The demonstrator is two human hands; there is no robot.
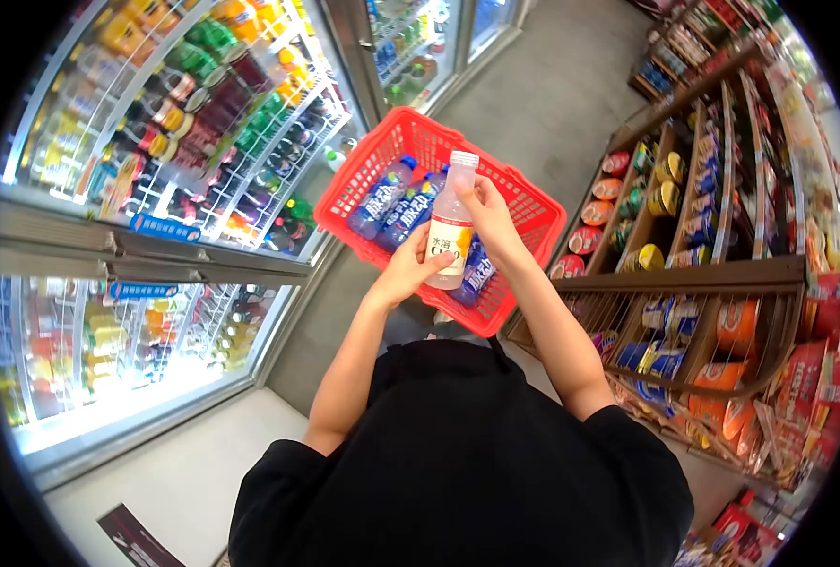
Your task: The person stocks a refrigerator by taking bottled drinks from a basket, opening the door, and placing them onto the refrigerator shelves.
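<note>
A clear bottle (450, 222) with a white cap and a yellow-and-white label is held upright between both hands. My left hand (408, 271) grips its lower part, with the thumb across the label. Around its upper part, below the cap, my right hand (489, 215) is closed. Beneath the hands is a red plastic basket (528, 200). Several blue-labelled bottles (374, 205) lie inside it, mostly left of the held bottle, and another blue-labelled bottle (476, 274) shows to its right. What supports the basket is hidden.
Glass-door coolers (320, 118) full of drinks line the left side. Wooden shelves (684, 277) with packaged food and instant noodle tubs stand close on the right. Grey floor (557, 80) runs between them. A white surface (202, 468) is at the lower left.
</note>
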